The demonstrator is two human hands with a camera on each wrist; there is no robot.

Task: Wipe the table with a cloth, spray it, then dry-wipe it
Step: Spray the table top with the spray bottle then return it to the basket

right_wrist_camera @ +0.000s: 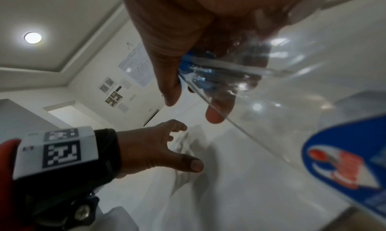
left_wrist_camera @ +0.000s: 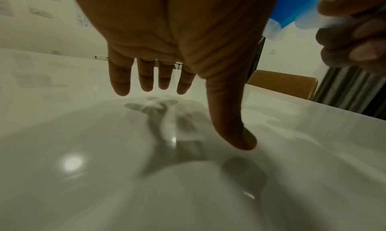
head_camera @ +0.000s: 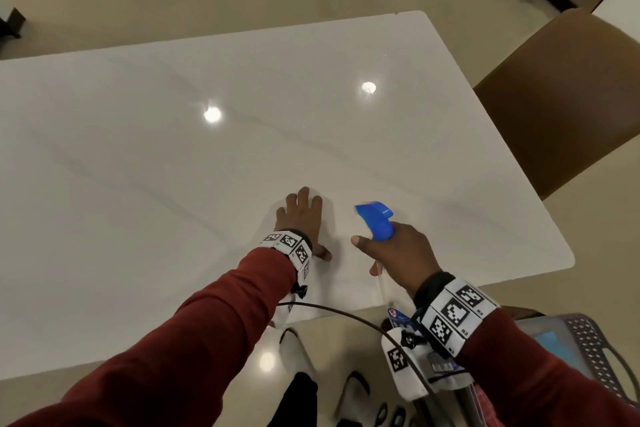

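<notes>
Holding the spray bottle [head_camera: 379, 220] in the right hand [head_camera: 398, 253], fingers wrapped round the clear neck just below the blue trigger head, thumb sticking out to the left. Nozzle points left/far, over the white tabletop [head_camera: 173, 149]. Bottle is tilted and off the surface; its label end sits low near the wrist.

Left hand [head_camera: 303, 218] is flat & spread, fingers straight, gripping nothing. Head view shows it resting on the white cloth [head_camera: 325, 215], which lies on the near-centre of the tabletop, just left of the bottle. Cloth is same colour as the surface so edges are hard to trace. Left wrist view puts the fingers [left_wrist_camera: 121, 81] a little above the surface w/ shadow below, so can't tell how firmly the palm presses.

Step, by my read: spray stage. No droplets or mist visible on the surface, so can't say if any squirts are done yet.

Next probably needs: squeeze trigger w/ nozzle aimed down at the bare surface, sweep across far & side areas, then put the bottle down and dry-wipe w/ the cloth. Keep spray off the cloth if it's meant to stay dry.

Brown chair [head_camera: 568, 97] stands at the right edge.
</notes>
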